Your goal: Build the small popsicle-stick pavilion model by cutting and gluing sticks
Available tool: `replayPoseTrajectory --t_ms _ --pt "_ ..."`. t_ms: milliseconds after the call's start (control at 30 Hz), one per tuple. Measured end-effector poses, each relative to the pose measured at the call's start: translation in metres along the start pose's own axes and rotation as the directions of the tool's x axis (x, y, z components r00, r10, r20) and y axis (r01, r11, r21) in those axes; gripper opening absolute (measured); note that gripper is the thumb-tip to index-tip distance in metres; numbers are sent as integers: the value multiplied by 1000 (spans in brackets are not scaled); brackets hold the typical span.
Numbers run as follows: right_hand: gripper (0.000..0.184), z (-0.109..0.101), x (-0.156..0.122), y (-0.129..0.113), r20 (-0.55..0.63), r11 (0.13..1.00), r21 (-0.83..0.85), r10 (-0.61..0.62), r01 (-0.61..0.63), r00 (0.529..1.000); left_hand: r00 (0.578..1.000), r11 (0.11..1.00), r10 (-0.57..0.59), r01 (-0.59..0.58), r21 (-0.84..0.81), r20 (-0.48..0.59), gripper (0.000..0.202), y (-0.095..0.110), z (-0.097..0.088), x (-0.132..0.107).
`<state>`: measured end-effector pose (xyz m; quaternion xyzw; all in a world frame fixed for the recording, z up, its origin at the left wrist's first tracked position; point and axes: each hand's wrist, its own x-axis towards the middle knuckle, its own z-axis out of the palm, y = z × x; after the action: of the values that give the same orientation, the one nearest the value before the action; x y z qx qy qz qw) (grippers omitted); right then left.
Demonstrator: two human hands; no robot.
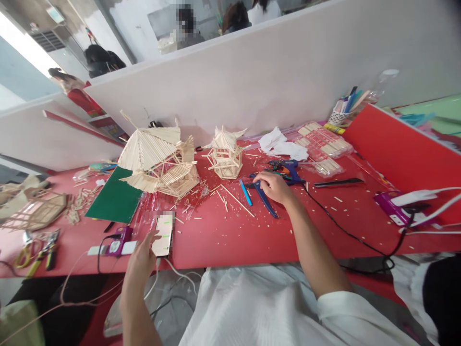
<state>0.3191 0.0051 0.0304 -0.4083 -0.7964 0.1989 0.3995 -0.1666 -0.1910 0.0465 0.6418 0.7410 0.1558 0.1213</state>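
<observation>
My left hand [144,252] is at the left edge of a phone [164,235] lying on the red table, its fingers stretched out onto the lit screen. A white cable runs from the phone's lower end. Over by the middle right, my right hand [275,186] has its fingers curled down onto blue-handled pliers [265,201], which lie on the table. A light-blue pen or stick [245,193] is just left of them. Behind the right hand lies a blue glue gun [288,164]. Two wooden-stick pavilion models stand further back, a large one [158,156] and a small one [226,156].
Stick scraps litter the red table [223,245]. At left are a green board [117,194], a purple power strip [120,241] and several hand tools [39,252]. Bagged sticks [324,144], a black cutter [338,182] and another purple power strip [399,209] are at right. A white partition [270,72] stands behind.
</observation>
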Motion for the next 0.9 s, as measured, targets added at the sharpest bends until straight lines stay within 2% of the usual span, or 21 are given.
replayPoseTrajectory --t_ms 133,267,467,667,900 --pt "32 1 0 0 10 1000 9 -5 4 1000 996 996 80 -78 53 -38 72 -1 4 5" --pt "32 2 0 1 14 1000 15 -5 5 1000 989 985 147 -144 95 -34 68 -4 -2 6" --pt "33 5 0 3 25 1000 -1 -12 12 1000 979 974 192 -181 137 -69 63 -4 -4 7" --pt "33 5 1 -1 51 1000 -4 -4 4 999 974 971 181 -155 180 -139 61 8 9 14" --pt "32 5 1 -5 61 1000 -15 9 -8 998 990 947 79 -37 318 -119 64 13 11 15"
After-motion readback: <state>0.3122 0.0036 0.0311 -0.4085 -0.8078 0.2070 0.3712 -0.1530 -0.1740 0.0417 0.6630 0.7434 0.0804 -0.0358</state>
